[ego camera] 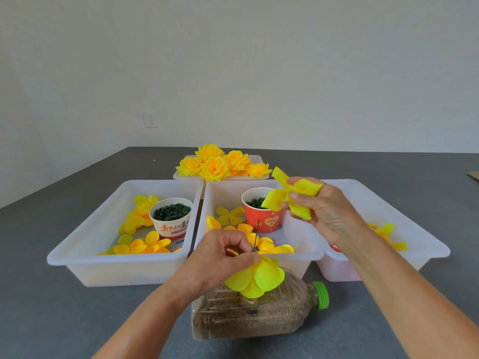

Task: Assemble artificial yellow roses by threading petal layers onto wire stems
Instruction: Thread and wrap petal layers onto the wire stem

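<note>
A half-built rose (255,279) is held by the left hand (220,257) just above a plastic bottle (259,313) that lies on its side on the dark surface (64,320) at the near edge. The grip of this hand is closed: the fingers are curled and the thin green wire stem (256,237) is pinched where it leaves the petals, the flower hanging downward and the stem pointing up. A yellow petal layer (290,194) (four lobes, flat and spread) is held up by the right hand (324,211), pinched near its middle between thumb and fingertips, above and to the right of the stem and apart from it.

Behind the hands three white trays are seen side by side. In the left tray (85,244) loose yellow petals (142,244) are scattered around a white paper cup (172,218) filled with dark green pieces. In the middle tray (308,244) more petal layers (230,215) lie beside a red paper cup (261,213) with dark green parts inside. The right tray (414,229) is partly hidden by the right forearm; a few yellow petals (386,234) can be made out in it. Farther back, finished yellow roses (220,164) are heaped on a fourth white tray (256,158). A wall socket (150,120) is set in the pale wall at the far left.
</note>
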`<action>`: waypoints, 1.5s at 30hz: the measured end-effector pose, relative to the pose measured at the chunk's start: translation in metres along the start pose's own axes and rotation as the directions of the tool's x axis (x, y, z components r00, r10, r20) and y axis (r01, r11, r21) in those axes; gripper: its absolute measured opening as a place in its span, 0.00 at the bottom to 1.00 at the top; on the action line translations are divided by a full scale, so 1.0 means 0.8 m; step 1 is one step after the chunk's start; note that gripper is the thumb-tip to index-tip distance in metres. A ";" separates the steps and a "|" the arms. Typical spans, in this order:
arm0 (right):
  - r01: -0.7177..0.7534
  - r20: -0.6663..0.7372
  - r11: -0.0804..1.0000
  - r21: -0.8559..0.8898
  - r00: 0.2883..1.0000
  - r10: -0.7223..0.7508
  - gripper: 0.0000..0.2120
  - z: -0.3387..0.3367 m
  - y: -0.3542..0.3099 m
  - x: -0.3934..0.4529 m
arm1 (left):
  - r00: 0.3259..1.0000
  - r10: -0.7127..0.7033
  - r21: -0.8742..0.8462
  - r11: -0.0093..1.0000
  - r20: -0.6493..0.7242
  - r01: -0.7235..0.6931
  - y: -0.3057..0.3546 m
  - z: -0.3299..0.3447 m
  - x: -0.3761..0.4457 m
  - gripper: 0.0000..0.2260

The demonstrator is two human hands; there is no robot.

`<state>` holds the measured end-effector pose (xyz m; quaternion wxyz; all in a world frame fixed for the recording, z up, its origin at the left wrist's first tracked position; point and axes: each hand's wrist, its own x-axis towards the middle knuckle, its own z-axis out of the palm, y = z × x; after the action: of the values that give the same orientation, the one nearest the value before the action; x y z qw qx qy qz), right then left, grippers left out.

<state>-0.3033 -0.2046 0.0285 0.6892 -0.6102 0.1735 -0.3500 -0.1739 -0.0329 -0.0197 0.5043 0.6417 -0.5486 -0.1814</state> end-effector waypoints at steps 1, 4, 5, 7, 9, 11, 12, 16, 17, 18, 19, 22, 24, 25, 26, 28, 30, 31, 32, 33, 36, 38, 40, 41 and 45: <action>0.034 0.015 0.999 -0.012 0.999 -0.034 0.14 0.007 0.001 -0.003 | 1.000 -0.002 -0.001 1.000 -0.001 0.002 0.000 0.000 0.000 0.06; 0.134 0.022 0.984 -0.115 0.991 -0.132 0.18 0.023 0.003 -0.011 | 1.000 -0.004 -0.009 1.000 -0.001 0.004 0.000 0.000 0.000 0.06; 0.154 0.019 0.976 -0.152 0.988 -0.153 0.18 0.026 0.004 -0.013 | 1.000 -0.005 -0.010 1.000 -0.001 0.005 0.000 0.000 0.000 0.06; 0.176 0.007 0.966 -0.190 0.984 -0.178 0.16 0.030 0.006 -0.016 | 1.000 -0.005 -0.008 1.000 -0.003 0.005 0.000 0.000 0.000 0.06; 0.195 0.004 0.959 -0.206 0.980 -0.198 0.12 0.033 0.009 -0.019 | 1.000 -0.003 -0.009 1.000 -0.004 0.003 0.000 0.001 -0.001 0.06; 0.199 -0.016 0.962 -0.188 0.979 -0.205 0.11 0.037 0.012 -0.020 | 1.000 -0.002 -0.005 1.000 -0.008 0.002 0.000 0.001 -0.001 0.06; 0.196 -0.030 0.965 -0.175 0.979 -0.204 0.10 0.038 0.013 -0.021 | 1.000 -0.002 -0.001 1.000 -0.011 0.002 0.000 0.001 -0.001 0.06; 0.157 -0.064 0.977 -0.144 0.984 -0.167 0.09 0.045 0.017 -0.024 | 1.000 -0.003 0.003 1.000 -0.014 0.003 -0.001 0.001 0.000 0.06; 0.148 -0.070 0.978 -0.146 0.985 -0.160 0.08 0.046 0.018 -0.026 | 1.000 -0.005 0.000 1.000 -0.014 0.005 -0.001 0.002 0.000 0.06; 0.140 -0.074 0.980 -0.144 0.986 -0.152 0.08 0.048 0.018 -0.028 | 1.000 -0.010 -0.004 1.000 -0.015 0.009 -0.001 0.002 0.000 0.06; 0.134 -0.072 0.982 -0.136 0.987 -0.145 0.08 0.050 0.017 -0.030 | 1.000 -0.014 -0.009 1.000 -0.017 0.014 -0.001 0.002 0.000 0.06; 0.091 -0.038 0.993 -0.077 0.995 -0.094 0.07 0.056 0.016 -0.038 | 1.000 -0.023 -0.020 1.000 -0.019 0.023 0.000 0.002 0.000 0.05; 0.042 -0.002 0.998 -0.040 0.999 -0.042 0.06 0.060 0.015 -0.042 | 0.999 -0.029 -0.025 0.999 -0.017 0.028 0.000 0.002 -0.001 0.05; 0.017 0.016 1.000 -0.013 1.000 -0.016 0.06 0.062 0.015 -0.044 | 0.999 -0.031 -0.031 0.999 -0.015 0.030 0.000 0.002 -0.001 0.06; -0.005 0.031 1.000 0.016 1.000 0.005 0.07 0.063 0.014 -0.046 | 0.999 -0.032 -0.035 0.999 -0.012 0.031 0.000 0.002 -0.001 0.06; -0.035 0.056 0.998 0.054 0.998 0.032 0.08 0.064 0.013 -0.049 | 0.999 -0.032 -0.039 0.999 -0.009 0.031 0.001 0.002 -0.001 0.06; -0.052 0.077 0.997 0.065 0.996 0.047 0.09 0.062 0.012 -0.053 | 0.999 -0.033 -0.039 0.999 -0.011 0.033 0.001 0.002 -0.001 0.06; -0.053 0.082 0.997 0.058 0.996 0.048 0.09 0.060 0.011 -0.054 | 0.999 -0.034 -0.042 0.999 -0.013 0.034 0.001 0.002 -0.002 0.06; -0.051 0.082 0.998 0.049 0.996 0.047 0.10 0.059 0.011 -0.055 | 0.999 -0.036 -0.046 0.998 -0.015 0.035 0.001 0.002 -0.002 0.06; -0.047 0.082 0.998 0.040 0.996 0.044 0.11 0.057 0.011 -0.056 | 0.999 -0.036 -0.048 0.998 -0.015 0.035 0.001 0.002 -0.002 0.06; -0.020 0.087 0.999 0.033 0.996 0.017 0.13 0.055 0.011 -0.059 | 0.999 -0.040 -0.039 0.998 -0.016 0.039 0.001 0.002 -0.002 0.06; 0.012 0.083 1.000 0.026 0.996 -0.014 0.11 0.056 0.012 -0.062 | 0.999 -0.044 -0.036 0.998 -0.017 0.043 0.002 0.003 -0.002 0.06; 0.052 0.068 0.999 -0.005 0.996 -0.052 0.07 0.058 0.011 -0.064 | 0.999 -0.044 -0.031 0.999 -0.018 0.043 0.002 0.003 -0.002 0.05; 0.071 0.061 0.997 -0.029 0.996 -0.069 0.06 0.059 0.011 -0.065 | 0.999 -0.044 -0.026 0.999 -0.018 0.043 0.003 0.003 -0.002 0.05; 0.139 0.046 0.983 -0.120 0.990 -0.134 0.08 0.062 0.010 -0.067 | 0.999 -0.034 -0.011 0.999 -0.021 0.034 0.004 0.003 -0.003 0.05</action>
<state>-0.3055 -0.1313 0.0202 0.6278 -0.6685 0.1395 -0.3735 -0.1783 -0.0319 -0.0187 0.5104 0.6501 -0.5313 -0.1861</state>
